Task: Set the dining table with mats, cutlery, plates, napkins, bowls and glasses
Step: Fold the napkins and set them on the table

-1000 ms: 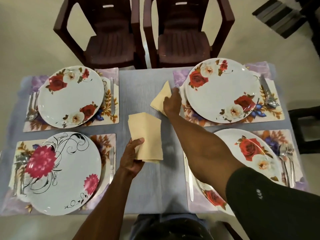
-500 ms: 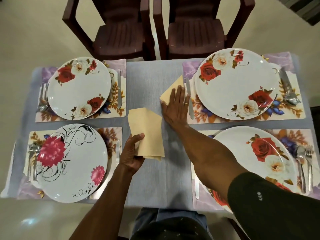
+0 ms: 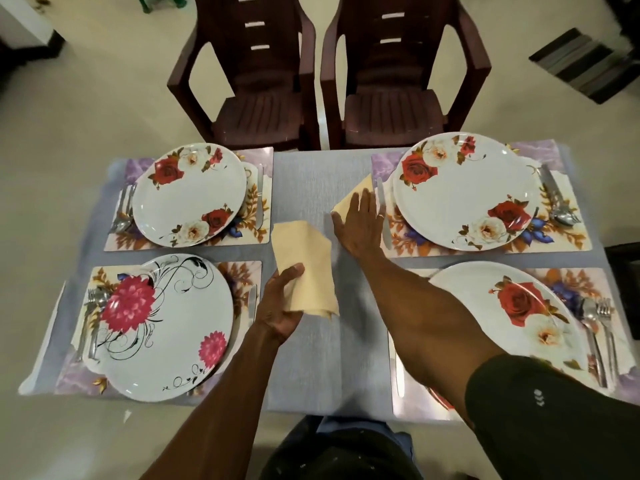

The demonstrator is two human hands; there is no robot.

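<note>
Yellow napkin (image 3: pixel 356 199) half hidden under flat right hand (image 3: pixel 360 225); left hand (image 3: pixel 282 306) grips folded napkins (image 3: pixel 304 268).

Right hand (image 3: pixel 360 223) flat over most of the far napkin (image 3: pixel 360 190), only a corner peeking out. The near right plate (image 3: pixel 512 317) slips under the forearm. Left fork (image 3: pixel 90 323) tucked half beneath its plate (image 3: pixel 162 327).

folded yellow napkins (image 3: pixel 304 258), four floral plates (image 3: pixel 189 194)
</note>
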